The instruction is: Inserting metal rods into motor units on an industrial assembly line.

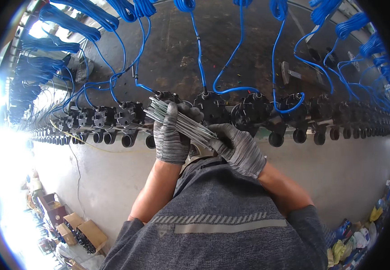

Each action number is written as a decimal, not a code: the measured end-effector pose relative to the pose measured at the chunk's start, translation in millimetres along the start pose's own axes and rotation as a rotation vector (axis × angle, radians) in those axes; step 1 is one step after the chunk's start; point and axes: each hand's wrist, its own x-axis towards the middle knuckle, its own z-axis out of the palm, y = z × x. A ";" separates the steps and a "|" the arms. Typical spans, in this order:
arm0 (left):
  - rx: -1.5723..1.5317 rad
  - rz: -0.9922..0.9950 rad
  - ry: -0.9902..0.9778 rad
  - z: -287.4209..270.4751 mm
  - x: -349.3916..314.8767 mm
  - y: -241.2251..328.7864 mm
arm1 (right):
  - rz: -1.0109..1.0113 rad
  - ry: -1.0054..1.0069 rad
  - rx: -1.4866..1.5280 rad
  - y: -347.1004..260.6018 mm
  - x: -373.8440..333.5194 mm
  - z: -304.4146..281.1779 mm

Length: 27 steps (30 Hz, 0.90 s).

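A bundle of thin grey metal rods [179, 120] lies between both gloved hands, before a row of black round plastic fixtures [253, 110]; blue coiled hoses [235, 49] hang behind.

Factory floor, long row of black fixtures [213, 108], blue hoses [199, 49]

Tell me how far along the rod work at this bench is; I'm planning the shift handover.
Done: black fixtures sit in a row along the bench edge, blue hoses already plugged in. In hand: the left hand and right hand share a full bundle of thin metal rods. Left: whether any fixture has a rod cannot be told.
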 end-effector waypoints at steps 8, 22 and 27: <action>0.008 -0.022 -0.122 4.4 -1.3 5.8 | 0.018 0.113 -0.030 -2.0 -0.3 1.2; 0.203 -0.154 -0.098 -14.9 -1.6 6.6 | -0.050 0.478 -0.043 -7.5 14.2 -7.5; 0.156 -0.201 -0.096 -30.2 -2.3 3.8 | -0.364 0.761 0.170 -14.2 16.0 -43.2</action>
